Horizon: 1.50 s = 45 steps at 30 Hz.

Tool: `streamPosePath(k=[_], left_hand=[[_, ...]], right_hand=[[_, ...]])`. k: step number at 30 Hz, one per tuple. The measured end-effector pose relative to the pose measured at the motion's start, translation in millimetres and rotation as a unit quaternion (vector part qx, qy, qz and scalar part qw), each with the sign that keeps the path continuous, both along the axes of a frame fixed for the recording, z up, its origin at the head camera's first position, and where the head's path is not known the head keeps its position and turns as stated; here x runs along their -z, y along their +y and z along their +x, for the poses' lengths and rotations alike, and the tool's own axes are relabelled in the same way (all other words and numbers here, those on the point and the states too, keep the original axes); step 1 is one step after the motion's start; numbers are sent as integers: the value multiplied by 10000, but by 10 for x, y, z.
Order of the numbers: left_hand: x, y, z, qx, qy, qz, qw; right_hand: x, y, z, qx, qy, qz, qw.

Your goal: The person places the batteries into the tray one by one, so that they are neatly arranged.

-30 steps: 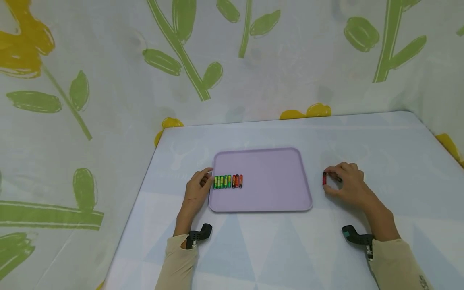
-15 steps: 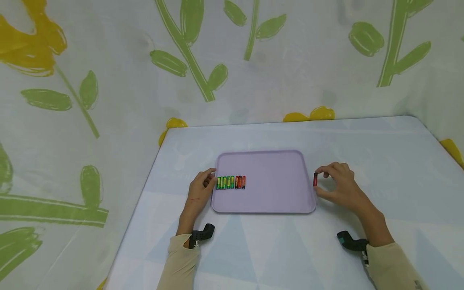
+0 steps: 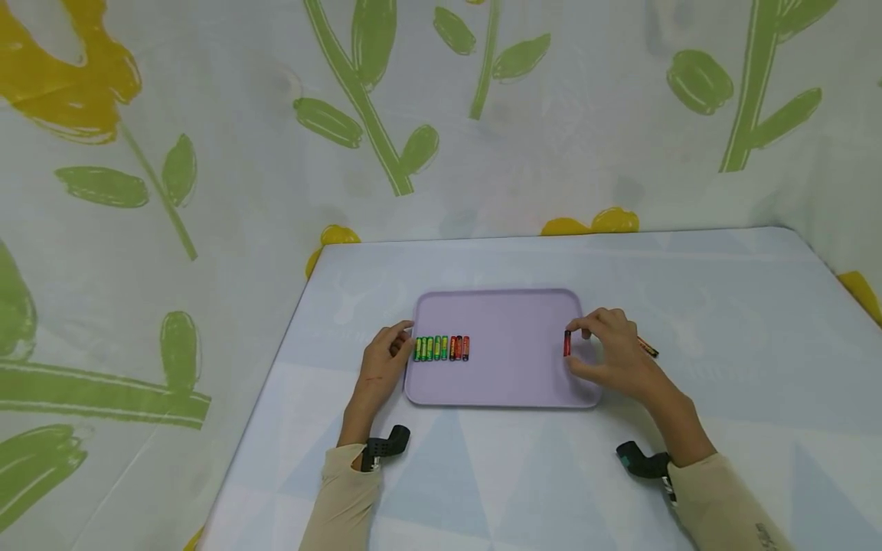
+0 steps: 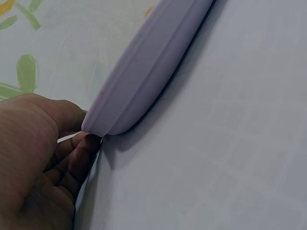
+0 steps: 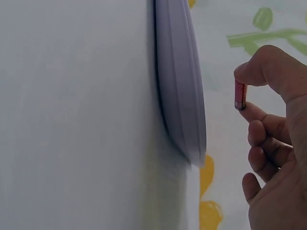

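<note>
In the head view my right hand pinches a red battery upright between thumb and index finger, over the right side of the purple tray. The right wrist view shows that battery held by its two ends, above the tray rim. My left hand grips the tray's left edge, with the thumb on the rim and fingers curled against its side in the left wrist view. On the tray's left side, several green batteries stand in a row, with red batteries next to them on the right.
Another battery lies slanted on the table right of the tray, partly hidden by my right hand. The pale patterned table meets a leaf-printed backdrop at its far edge.
My right hand has carried the red battery leftward from the table to over the tray. The slanted battery behind it has come into sight again. My left hand stays at the tray's edge.
</note>
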<state>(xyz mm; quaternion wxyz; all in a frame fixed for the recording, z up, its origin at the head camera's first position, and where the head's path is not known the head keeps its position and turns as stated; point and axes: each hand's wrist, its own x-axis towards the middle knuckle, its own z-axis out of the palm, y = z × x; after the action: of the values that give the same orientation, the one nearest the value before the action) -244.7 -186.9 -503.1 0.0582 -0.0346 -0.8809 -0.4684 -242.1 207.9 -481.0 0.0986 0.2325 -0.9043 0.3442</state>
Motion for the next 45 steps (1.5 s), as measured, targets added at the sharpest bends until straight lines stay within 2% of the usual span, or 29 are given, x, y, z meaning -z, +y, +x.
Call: streamPosePath(k=[9, 23, 33, 41, 45], left_hand=[[21, 3, -8, 25, 79, -95, 9999], [17, -10, 1, -20, 72, -99, 9999], [8, -1, -8, 40, 84, -115, 9999], [14, -6, 4, 80, 221, -90, 9997], [9, -9, 4, 58, 151, -58, 9999]], right_hand=[[-4, -269, -25, -92, -259, 89, 9996], [3, -722, -118, -377, -210, 284, 9987], [-9, -911, -145, -511, -167, 291, 9981], [3, -1040, -182, -634, -157, 278, 9975], [3, -1095, -201, -679, -163, 309, 9971]])
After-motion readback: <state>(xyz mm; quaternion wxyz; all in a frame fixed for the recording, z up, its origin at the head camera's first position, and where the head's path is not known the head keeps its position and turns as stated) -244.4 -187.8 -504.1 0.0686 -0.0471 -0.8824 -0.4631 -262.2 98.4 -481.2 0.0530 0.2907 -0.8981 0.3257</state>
